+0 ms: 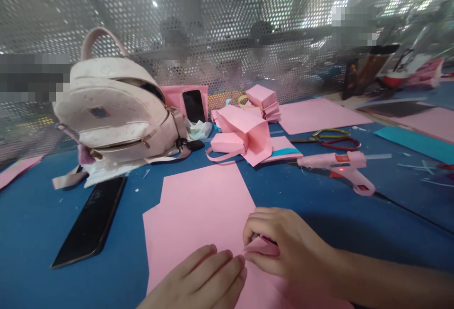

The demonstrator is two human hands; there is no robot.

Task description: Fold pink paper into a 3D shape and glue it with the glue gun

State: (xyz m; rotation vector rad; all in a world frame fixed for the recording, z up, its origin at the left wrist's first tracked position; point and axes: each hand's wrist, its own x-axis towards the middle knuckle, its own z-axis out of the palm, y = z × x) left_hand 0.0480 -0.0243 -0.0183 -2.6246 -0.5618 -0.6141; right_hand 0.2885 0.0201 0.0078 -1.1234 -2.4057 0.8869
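A large sheet of pink paper (198, 205) with a notched left edge lies on the blue table in front of me. My left hand (204, 278) rests flat on it, fingers stretched side by side. Just to its right, my right hand (276, 240) is closed around a folded flap of pink paper (263, 246), pinched between thumb and fingers. Whether this flap belongs to the large sheet is hidden by the hand. The left fingertips lie close to the right thumb.
A pink glue gun (342, 162) with its cord lies at right, below scissors (328, 140). Folded pink paper pieces (241, 132) stand ahead. A cream backpack (117, 110) and a black phone (92, 219) are at left. A perforated metal screen (213, 30) rises behind.
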